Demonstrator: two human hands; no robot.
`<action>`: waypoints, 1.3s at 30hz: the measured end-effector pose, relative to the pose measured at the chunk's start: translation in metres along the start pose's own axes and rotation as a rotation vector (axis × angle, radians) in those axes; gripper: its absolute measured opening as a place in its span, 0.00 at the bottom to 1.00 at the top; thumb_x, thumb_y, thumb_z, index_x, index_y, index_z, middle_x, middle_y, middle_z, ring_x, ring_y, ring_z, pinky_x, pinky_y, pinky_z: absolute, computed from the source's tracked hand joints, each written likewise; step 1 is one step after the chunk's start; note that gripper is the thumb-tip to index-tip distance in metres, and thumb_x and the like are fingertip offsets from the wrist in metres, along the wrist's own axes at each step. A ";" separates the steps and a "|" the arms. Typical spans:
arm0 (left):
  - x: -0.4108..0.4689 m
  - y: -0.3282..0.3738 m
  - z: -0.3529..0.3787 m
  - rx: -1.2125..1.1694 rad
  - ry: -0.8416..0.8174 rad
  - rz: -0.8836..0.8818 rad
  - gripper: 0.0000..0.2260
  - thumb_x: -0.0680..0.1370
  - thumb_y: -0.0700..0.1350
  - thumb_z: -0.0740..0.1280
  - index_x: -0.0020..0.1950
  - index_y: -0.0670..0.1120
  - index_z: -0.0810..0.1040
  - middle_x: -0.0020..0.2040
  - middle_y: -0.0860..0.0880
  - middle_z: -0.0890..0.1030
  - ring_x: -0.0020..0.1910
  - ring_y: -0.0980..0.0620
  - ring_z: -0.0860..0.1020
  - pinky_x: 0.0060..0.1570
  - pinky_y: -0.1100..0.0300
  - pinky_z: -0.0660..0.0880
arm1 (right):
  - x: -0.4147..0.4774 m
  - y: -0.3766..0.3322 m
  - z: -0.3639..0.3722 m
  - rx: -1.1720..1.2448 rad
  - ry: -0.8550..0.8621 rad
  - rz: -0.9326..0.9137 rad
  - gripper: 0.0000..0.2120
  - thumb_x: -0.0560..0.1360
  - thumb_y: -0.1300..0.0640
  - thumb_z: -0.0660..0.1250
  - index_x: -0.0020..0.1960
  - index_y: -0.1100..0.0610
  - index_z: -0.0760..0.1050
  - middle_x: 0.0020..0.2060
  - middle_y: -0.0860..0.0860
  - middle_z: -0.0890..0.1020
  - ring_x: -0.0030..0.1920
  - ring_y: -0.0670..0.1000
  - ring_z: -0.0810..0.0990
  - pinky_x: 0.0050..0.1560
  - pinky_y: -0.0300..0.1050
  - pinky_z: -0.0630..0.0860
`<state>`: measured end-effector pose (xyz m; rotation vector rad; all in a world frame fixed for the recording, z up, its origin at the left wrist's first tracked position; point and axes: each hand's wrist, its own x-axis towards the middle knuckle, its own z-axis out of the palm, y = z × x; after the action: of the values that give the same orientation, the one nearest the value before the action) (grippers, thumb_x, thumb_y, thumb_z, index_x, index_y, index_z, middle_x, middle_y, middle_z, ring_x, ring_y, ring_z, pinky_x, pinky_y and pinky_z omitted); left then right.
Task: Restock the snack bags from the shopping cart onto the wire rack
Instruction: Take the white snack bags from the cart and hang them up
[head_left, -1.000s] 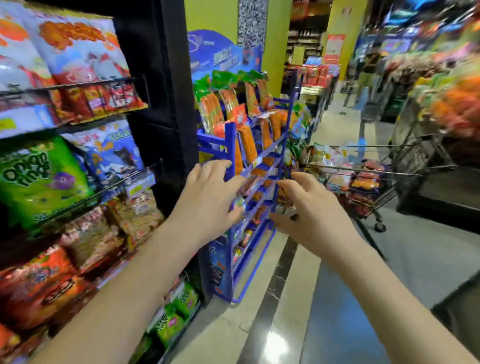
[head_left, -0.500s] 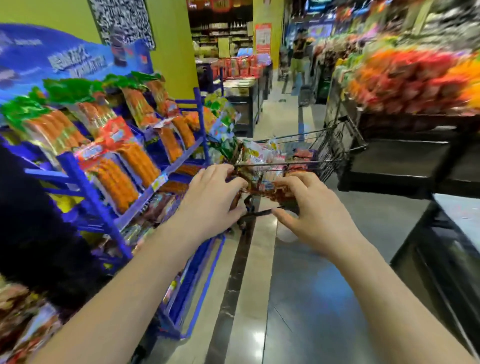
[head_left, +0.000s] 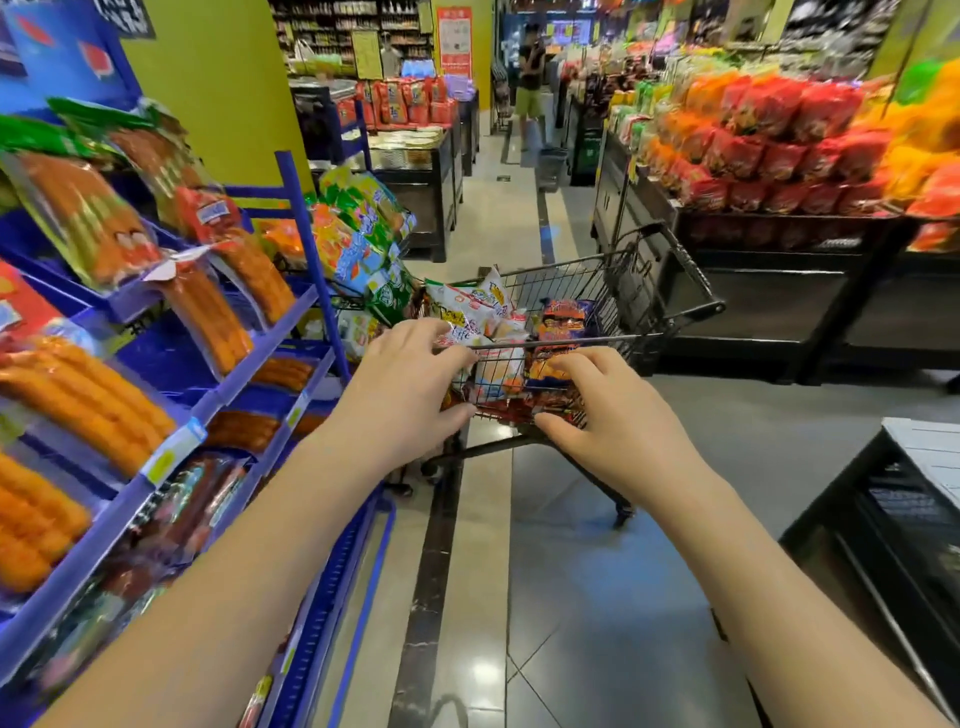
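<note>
A small dark wire shopping cart (head_left: 644, 312) stands in the aisle ahead of me, filled with snack bags: a white and yellow bag (head_left: 480, 306) and an orange and purple bag (head_left: 563, 322) show on top. My left hand (head_left: 410, 389) hovers in front of the cart's near left corner with fingers spread and lightly curved. My right hand (head_left: 618, 421) reaches toward the cart's near right side, also with fingers spread. Neither hand holds anything. Whether the fingertips touch the wire is unclear. The wire snack rack itself is out of view.
A blue display rack (head_left: 291, 332) with sausage packs runs along my left. More snack bags (head_left: 358, 234) hang just beyond it. A black stand (head_left: 779, 291) piled with red and orange bags lines the right. A dark counter (head_left: 893, 525) sits near right. A person (head_left: 531, 78) stands far down the aisle.
My view has swung right, from the snack shelves on the left to the aisle. The cart now lies straight ahead and closer, and both empty hands have reached up to its near end.
</note>
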<state>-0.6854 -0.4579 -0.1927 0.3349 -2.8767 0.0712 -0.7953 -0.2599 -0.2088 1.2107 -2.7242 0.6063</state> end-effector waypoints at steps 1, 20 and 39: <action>0.017 -0.013 0.007 -0.011 -0.008 0.005 0.26 0.78 0.59 0.70 0.74 0.53 0.73 0.77 0.44 0.66 0.77 0.42 0.63 0.73 0.44 0.64 | 0.021 0.001 0.007 -0.002 -0.004 0.011 0.29 0.77 0.43 0.70 0.75 0.50 0.68 0.70 0.49 0.71 0.66 0.54 0.75 0.63 0.52 0.75; 0.273 -0.156 0.117 -0.034 -0.217 0.032 0.26 0.81 0.58 0.67 0.77 0.52 0.68 0.79 0.45 0.63 0.78 0.43 0.61 0.74 0.47 0.63 | 0.303 0.060 0.110 0.049 -0.119 0.082 0.29 0.77 0.43 0.70 0.74 0.49 0.68 0.71 0.49 0.70 0.68 0.54 0.74 0.65 0.54 0.75; 0.457 -0.210 0.248 -0.088 -0.433 -0.061 0.26 0.82 0.57 0.66 0.78 0.53 0.66 0.79 0.45 0.63 0.78 0.43 0.62 0.71 0.45 0.68 | 0.500 0.175 0.210 0.119 -0.310 0.061 0.28 0.79 0.44 0.69 0.76 0.49 0.67 0.72 0.49 0.70 0.69 0.54 0.73 0.65 0.56 0.75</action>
<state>-1.1263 -0.7818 -0.3160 0.4709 -3.2781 -0.1576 -1.2479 -0.5830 -0.3331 1.3554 -3.0271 0.6443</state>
